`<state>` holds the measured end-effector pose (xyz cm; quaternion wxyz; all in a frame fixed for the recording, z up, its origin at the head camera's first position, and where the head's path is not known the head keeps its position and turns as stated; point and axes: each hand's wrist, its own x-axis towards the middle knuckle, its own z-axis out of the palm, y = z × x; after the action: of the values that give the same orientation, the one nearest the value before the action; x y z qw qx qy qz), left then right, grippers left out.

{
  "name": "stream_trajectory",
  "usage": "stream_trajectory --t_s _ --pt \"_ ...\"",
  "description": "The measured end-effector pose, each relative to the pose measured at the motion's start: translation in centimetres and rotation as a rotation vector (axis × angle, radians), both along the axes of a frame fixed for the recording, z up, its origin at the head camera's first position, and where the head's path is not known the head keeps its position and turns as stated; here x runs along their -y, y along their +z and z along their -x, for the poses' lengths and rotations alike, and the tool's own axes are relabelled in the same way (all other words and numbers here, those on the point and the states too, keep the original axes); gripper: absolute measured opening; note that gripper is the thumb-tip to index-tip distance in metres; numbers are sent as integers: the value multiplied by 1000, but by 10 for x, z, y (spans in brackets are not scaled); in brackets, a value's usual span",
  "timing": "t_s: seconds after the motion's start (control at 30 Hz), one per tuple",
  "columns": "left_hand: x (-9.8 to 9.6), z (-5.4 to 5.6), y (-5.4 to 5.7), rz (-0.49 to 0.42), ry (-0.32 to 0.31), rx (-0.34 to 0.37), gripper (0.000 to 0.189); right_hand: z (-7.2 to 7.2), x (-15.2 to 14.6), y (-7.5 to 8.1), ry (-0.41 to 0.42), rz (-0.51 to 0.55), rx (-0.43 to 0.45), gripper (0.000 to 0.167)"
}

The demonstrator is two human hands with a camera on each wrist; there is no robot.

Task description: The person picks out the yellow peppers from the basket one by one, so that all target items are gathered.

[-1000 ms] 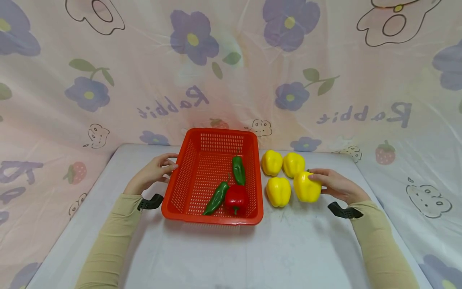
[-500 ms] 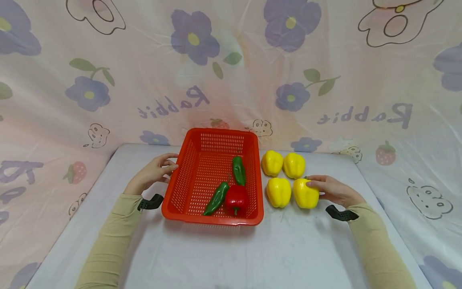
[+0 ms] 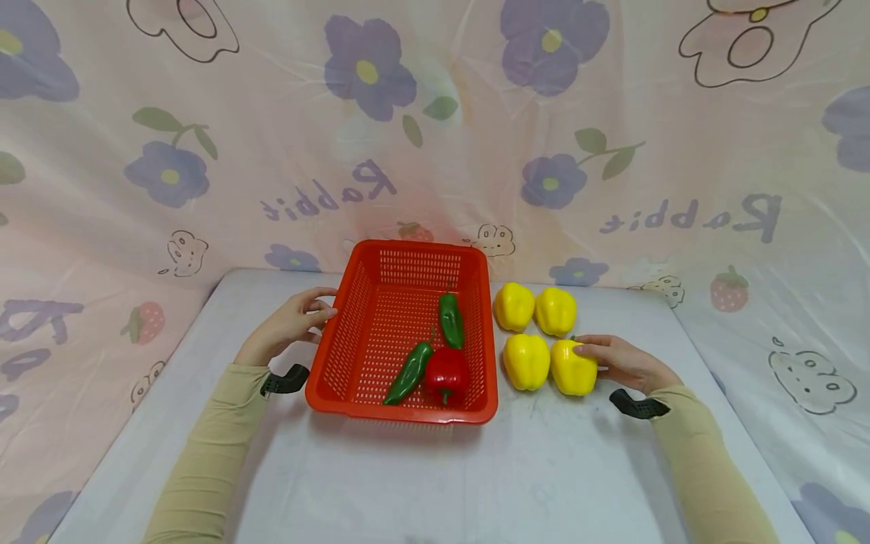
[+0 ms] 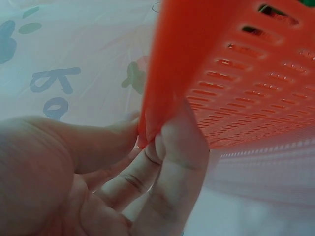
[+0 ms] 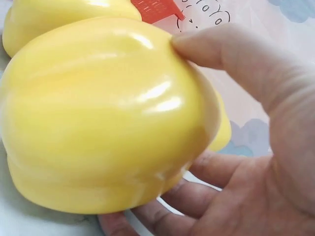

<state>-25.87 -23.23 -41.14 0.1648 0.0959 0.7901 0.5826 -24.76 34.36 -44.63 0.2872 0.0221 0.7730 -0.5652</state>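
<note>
My left hand (image 3: 288, 325) grips the left rim of a red plastic basket (image 3: 401, 414); in the left wrist view the thumb and curled fingers (image 4: 177, 147) pinch that rim. Inside the basket lie two green chili peppers (image 3: 410, 372) and a red bell pepper (image 3: 446, 372). On the right, my right hand (image 3: 628, 361) holds a yellow bell pepper (image 3: 573, 369) at the front right of a small group. Its thumb presses the top of this pepper (image 5: 108, 108) in the right wrist view, with the fingers curled beneath. Another yellow bell pepper (image 3: 526, 363) stands just to its left.
Two more yellow bell peppers, one at the back left (image 3: 514, 307) and one at the back right (image 3: 556, 311), stand close by the basket's right side. Everything rests on a white-covered table (image 3: 408, 483). A patterned curtain (image 3: 448, 189) hangs right behind the table's back edge.
My right hand has brought the yellow bell pepper down and slightly left, into line beside the front one. The left hand and basket have stayed in place.
</note>
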Motion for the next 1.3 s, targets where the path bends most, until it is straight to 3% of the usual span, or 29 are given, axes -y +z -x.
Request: stream_trajectory --t_s 0.27,0.8,1.3 --pt "0 1 -1 6 3 -2 51 2 -1 -3 -41 -7 18 73" --pt "-1 -2 2 -13 3 -1 51 -2 -11 -5 -16 43 -19 70" --pt "0 -1 2 1 1 1 51 -8 -20 -7 -38 84 -1 71"
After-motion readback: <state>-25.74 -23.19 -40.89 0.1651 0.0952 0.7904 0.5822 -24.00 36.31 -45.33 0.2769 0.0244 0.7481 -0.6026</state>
